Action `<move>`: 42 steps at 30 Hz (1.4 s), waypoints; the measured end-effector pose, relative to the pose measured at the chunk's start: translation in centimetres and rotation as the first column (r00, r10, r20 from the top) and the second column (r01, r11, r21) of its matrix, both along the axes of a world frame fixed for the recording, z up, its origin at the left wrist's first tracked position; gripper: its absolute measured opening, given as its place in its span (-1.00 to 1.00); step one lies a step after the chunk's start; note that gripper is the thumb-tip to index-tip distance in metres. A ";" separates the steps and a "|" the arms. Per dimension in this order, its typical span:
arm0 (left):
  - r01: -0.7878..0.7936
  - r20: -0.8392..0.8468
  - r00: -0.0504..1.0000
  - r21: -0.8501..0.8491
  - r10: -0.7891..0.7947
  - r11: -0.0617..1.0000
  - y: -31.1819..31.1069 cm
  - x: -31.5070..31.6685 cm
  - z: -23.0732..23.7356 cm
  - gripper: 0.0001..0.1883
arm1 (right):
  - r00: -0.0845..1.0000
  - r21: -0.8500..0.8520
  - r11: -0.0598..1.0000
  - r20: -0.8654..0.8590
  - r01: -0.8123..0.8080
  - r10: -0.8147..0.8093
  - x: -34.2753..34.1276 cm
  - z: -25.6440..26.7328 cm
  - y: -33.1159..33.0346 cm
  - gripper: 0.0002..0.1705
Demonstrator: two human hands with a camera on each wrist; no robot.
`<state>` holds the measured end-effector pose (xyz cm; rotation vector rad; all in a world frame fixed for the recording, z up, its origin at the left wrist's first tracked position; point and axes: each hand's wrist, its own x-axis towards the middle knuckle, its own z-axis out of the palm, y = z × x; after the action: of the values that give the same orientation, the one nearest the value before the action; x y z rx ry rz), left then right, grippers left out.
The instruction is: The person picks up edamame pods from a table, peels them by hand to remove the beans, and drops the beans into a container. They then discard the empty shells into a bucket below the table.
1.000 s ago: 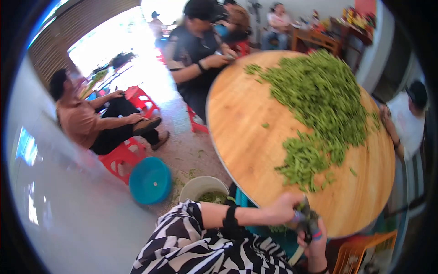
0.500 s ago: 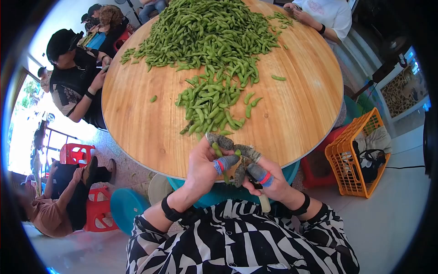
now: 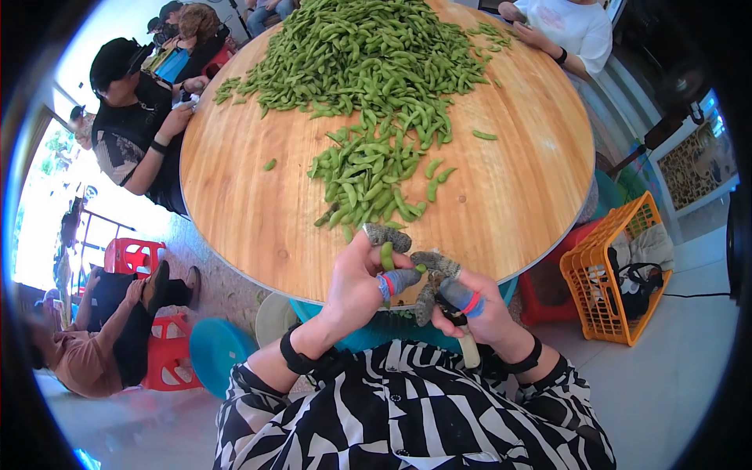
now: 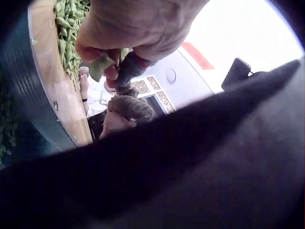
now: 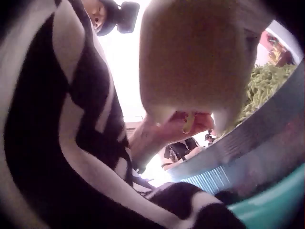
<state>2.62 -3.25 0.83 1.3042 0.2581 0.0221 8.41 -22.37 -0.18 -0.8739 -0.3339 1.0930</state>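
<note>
My left hand (image 3: pixel 354 283) pinches a pod (image 3: pixel 387 257); my right hand (image 3: pixel 487 317) grips a pale handle (image 3: pixel 469 351). Both near the table (image 3: pixel 251 211) edge, pod pile (image 3: pixel 360 63) beyond.

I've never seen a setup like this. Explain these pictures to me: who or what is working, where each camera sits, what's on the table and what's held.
No machine is at work: these are a person's left hand and right hand, with grey covers on some fingers. The wide picture comes from a camera on the person's head, looking forward and down. The other two come from cameras on the wrists, so each shows its own hand large and close. On the round wooden table lies a big heap of green pods, with a smaller patch nearer the person. The left hand pinches one pod; the right holds a pale-handled tool, whose working end is hard to make out.
</note>
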 end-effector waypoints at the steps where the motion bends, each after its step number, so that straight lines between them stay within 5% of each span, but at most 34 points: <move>1: 0.023 0.007 1.000 0.001 -0.023 1.000 0.1 0.0 0.1 -0.54 | 0.995 -0.062 0.998 0.099 0.015 -0.009 0.0 0.0 0.1 -0.53; 2: 0.021 0.008 1.000 0.003 -0.021 1.000 0.1 -0.1 0.0 -0.54 | 0.980 -0.122 0.992 0.200 0.039 -0.014 -0.1 -0.1 0.2 -0.53; 9: -0.043 0.068 0.997 0.016 0.041 0.999 -0.5 -0.2 -0.6 -0.59 | 0.978 -0.172 0.978 0.192 0.117 -0.084 -0.3 0.1 0.9 -0.57; 11: -0.064 0.068 0.996 0.024 0.062 0.998 -0.7 -0.2 -0.8 -0.60 | 0.928 -0.219 0.957 0.359 0.191 -0.103 -0.3 -0.4 1.2 -0.57; 14: -0.141 0.173 0.978 0.150 0.115 0.979 -0.7 -0.2 -1.5 -0.59 | 0.928 -0.183 0.961 0.348 0.206 -0.132 -0.1 -0.7 1.7 -0.57; 17: -0.082 0.131 0.987 -0.053 0.089 0.995 0.2 0.1 -1.4 -0.58 | 0.975 -0.111 0.986 0.198 0.128 -0.104 -0.1 -0.4 1.2 -0.57; 19: 0.048 0.113 0.994 -0.368 -0.006 0.929 0.5 0.0 -1.0 -0.60 | 0.980 -0.077 0.992 0.179 0.101 -0.086 -0.2 -0.1 0.9 -0.58; 24: 0.066 0.016 0.998 -0.562 -0.069 0.825 0.6 0.4 -0.6 -0.65 | 0.990 0.001 1.000 0.139 -0.023 0.022 0.1 -0.2 0.7 -0.58; 25: 0.008 -0.037 0.999 -0.567 -0.036 0.824 0.4 0.3 -0.4 -0.67 | 0.748 -0.015 0.990 0.656 0.143 -0.098 0.0 -0.8 0.9 -0.56; 26: 0.003 -0.040 0.999 -0.569 -0.031 0.822 0.4 0.1 -0.6 -0.67 | 0.251 0.064 0.956 0.958 0.286 -0.139 -0.3 -1.1 1.0 -0.53; 27: 0.030 -0.042 0.997 -0.485 -0.058 0.874 0.5 0.1 -0.8 -0.66 | 0.250 0.066 0.956 0.958 0.286 -0.141 -0.5 -0.9 0.8 -0.53; 29: 0.059 -0.044 0.996 -0.396 -0.084 0.916 0.5 0.0 -0.7 -0.64 | 0.706 -0.137 0.970 0.707 0.201 -0.046 -1.0 0.3 0.1 -0.45; 33: 0.171 -0.048 0.980 -0.293 -0.193 0.941 0.4 -0.4 -0.5 -0.61 | 0.621 -0.200 0.951 0.784 0.235 0.012 -0.9 0.9 -0.6 -0.46; 38: 0.271 -0.105 0.954 -0.114 -0.282 0.956 -0.5 -1.0 -1.0 -0.65 | 0.789 -0.248 0.895 0.593 0.370 -0.162 0.2 0.9 0.1 -0.58; 40: 0.285 0.000 0.954 0.313 -0.300 0.906 -0.7 -1.1 -1.5 -0.69 | 0.769 -0.217 0.908 0.621 0.358 -0.155 0.2 0.7 0.8 -0.61; 41: 0.285 -0.001 0.954 0.313 -0.300 0.906 -0.7 -1.1 -1.4 -0.69 | 0.748 -0.186 0.920 0.647 0.344 -0.149 0.1 0.6 1.2 -0.64; 42: 0.283 0.007 0.943 0.504 -0.332 0.816 -0.7 -1.1 -1.2 -0.69 | 0.749 -0.186 0.921 0.646 0.343 -0.148 -0.1 0.7 1.5 -0.64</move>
<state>1.48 -3.98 -0.35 1.8467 -0.0553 -0.1344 8.34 -20.90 0.47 -1.5114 -0.5926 0.5750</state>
